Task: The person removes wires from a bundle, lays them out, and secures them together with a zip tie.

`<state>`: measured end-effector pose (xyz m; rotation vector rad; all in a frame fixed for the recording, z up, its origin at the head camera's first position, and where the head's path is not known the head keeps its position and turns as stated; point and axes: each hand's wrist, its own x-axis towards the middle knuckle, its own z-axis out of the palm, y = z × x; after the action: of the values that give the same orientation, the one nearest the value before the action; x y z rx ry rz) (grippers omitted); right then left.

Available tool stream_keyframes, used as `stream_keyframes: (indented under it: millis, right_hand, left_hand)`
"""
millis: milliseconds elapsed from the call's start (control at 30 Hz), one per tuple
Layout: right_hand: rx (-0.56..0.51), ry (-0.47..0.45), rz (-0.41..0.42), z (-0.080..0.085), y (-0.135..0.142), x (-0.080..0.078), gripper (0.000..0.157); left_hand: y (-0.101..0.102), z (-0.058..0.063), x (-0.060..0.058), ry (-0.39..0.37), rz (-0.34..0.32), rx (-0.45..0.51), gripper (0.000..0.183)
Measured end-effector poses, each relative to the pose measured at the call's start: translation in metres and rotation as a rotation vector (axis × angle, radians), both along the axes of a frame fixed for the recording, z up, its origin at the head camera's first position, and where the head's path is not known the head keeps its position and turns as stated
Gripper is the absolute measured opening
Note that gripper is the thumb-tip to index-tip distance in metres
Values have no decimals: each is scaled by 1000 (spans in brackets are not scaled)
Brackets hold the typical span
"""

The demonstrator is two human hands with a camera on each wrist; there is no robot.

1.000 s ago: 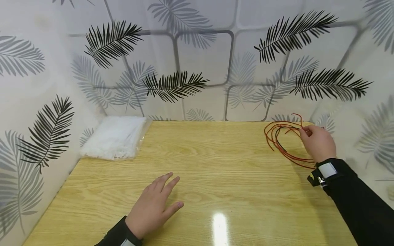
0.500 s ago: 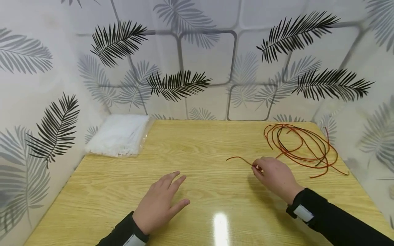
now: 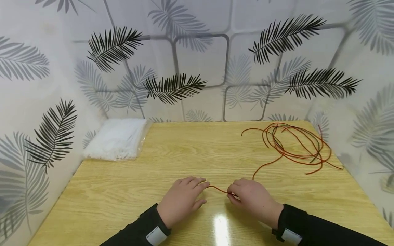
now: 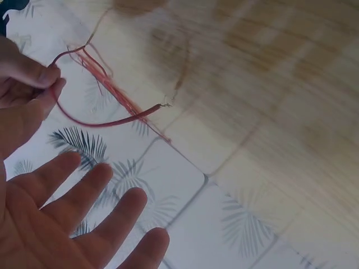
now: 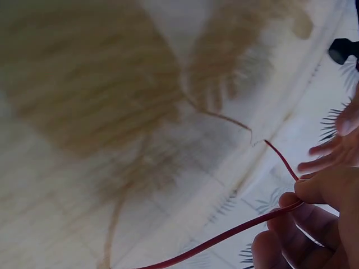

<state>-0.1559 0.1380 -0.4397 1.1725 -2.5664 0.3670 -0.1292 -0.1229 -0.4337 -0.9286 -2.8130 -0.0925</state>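
A thin red wire (image 3: 217, 188) is pinched between thumb and fingers of my right hand (image 3: 255, 200), low over the front middle of the table. Its short free end points left and shows a bare metal tip in the left wrist view, where the red wire (image 4: 101, 124) curves out from the fingers. The longer part leads back towards the coil. My left hand (image 3: 182, 200) is spread beside that free end, fingertips right at it in the head view. Seen from the left wrist, the left hand's fingers (image 4: 120, 218) are straight and apart from the wire.
Loosely coiled red and dark wires (image 3: 284, 154) lie at the back right of the table (image 3: 191, 143). A clear bag of white pieces (image 3: 117, 140) lies at the back left. A leaf-patterned covering (image 3: 203, 68) rises behind the table and along its sides.
My right hand has drawn one wire from the coil, coming left and towards the front. My left hand has moved slightly right, up to the wire's free end.
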Motion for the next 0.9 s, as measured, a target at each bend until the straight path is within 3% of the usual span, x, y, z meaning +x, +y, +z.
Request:
stream_keyframes:
  millis: [133,333,533,733,900]
  right_hand:
    - [-39,-4,32,2,-10,8,8]
    - [-52,-41,63,0,-18,16,7]
    - [-6,-175,115,1,-18,21,3]
    - [67,-278,173,-4,-8,22,13]
    - [70,-276,194,-8,6,18,13]
  left_hand:
    - [4,-2,0,8,-24,-17,35]
    - [1,-3,0,-8,-42,37,25]
    - [-7,-6,2,-25,-70,107,10]
    - [-32,-2,8,3,-49,166,7]
    - [-63,1,13,-19,42,207,8]
